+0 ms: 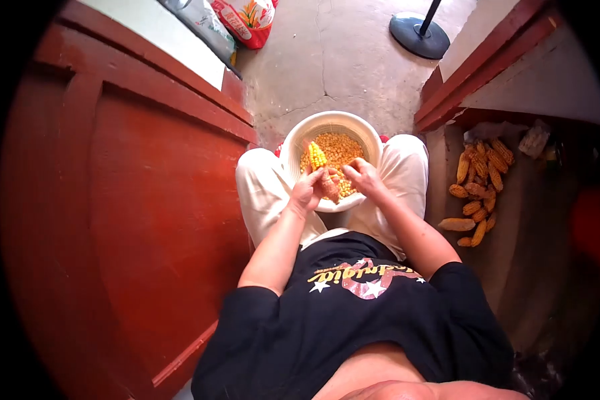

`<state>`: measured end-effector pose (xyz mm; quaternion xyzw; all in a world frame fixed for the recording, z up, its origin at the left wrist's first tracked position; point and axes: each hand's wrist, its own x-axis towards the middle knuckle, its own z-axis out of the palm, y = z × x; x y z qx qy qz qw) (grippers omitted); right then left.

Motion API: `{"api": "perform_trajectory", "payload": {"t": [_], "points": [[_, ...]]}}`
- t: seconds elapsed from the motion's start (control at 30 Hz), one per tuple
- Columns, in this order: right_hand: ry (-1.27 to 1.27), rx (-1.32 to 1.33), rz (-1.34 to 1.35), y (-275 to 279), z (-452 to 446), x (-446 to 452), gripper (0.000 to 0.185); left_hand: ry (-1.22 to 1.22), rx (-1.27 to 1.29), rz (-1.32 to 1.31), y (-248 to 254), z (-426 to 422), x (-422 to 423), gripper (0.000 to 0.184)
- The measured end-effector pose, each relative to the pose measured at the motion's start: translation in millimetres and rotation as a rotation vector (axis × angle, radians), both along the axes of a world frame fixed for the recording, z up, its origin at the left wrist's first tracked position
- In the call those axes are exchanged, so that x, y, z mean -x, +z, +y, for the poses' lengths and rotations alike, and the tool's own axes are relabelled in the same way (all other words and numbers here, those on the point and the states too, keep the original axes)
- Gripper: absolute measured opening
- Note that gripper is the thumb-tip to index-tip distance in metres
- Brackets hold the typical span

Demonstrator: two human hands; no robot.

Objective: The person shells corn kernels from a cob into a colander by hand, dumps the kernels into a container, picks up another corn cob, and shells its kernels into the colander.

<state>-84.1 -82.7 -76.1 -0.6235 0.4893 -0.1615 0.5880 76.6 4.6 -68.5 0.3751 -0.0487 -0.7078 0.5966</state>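
Note:
A white basin (303, 125) sits between my knees, with loose yellow corn kernels (340, 143) inside. Over its left part, my left hand (307, 190) is closed on a yellow corn cob (317, 156) whose tip points away from me. A reddish-brown bare cob (330, 187) lies against the fingers of that hand, over the near part of the basin. My right hand (361, 176) is above the basin's right side with its fingers drawn together; what they hold, if anything, is too small to make out.
Several corn cobs (480, 167) are piled on the floor at right. A red door (147, 220) stands at left, a red door frame (487, 63) at right. Farther off are a black round stand base (419, 36) and a red bag (248, 23).

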Motion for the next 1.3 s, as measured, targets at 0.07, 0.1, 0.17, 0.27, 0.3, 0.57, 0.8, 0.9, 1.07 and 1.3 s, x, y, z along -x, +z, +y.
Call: {"api": "perform_trajectory", "payload": {"t": [0.07, 0.1, 0.17, 0.27, 0.3, 0.57, 0.8, 0.9, 1.07, 1.3], "points": [[-0.008, -0.164, -0.154, 24, -13, -14, 0.044, -0.018, -0.002, 0.03, 6, 0, 3, 0.028], [-0.096, -0.327, -0.25, 21, -14, -27, 0.045, -0.002, -0.043, 0.143, 10, -3, 7, 0.03], [-0.069, -0.421, -0.382, 15, -17, -40, 0.046, 0.078, -0.132, 0.239, 25, -9, 18, 0.033], [-0.099, -0.171, -0.428, -4, -11, -57, 0.05, 0.056, -0.044, 0.073, 26, -12, 20, 0.03], [-0.073, -0.155, -0.331, -11, -8, -58, 0.051, 0.046, -0.056, -0.096, 26, -11, 23, 0.03], [-0.101, -0.127, -0.437, -21, 2, -61, 0.043, 0.029, -0.118, 0.223, -11, -1, 25, 0.023], [-0.093, -0.138, -0.55, -23, 8, -69, 0.043, 0.096, -0.126, -0.034, -1, 1, 17, 0.037], [-0.036, -0.08, -0.37, -20, 4, -66, 0.05, 0.071, -0.076, -0.098, -1, 2, 17, 0.049], [0.023, -0.115, -0.405, -18, -1, -58, 0.049, 0.031, -0.137, -0.033, 12, 1, 32, 0.026], [-0.004, 0.154, -0.386, -43, 2, -55, 0.044, -0.043, -0.093, 0.18, 5, 6, 31, 0.024]]}}
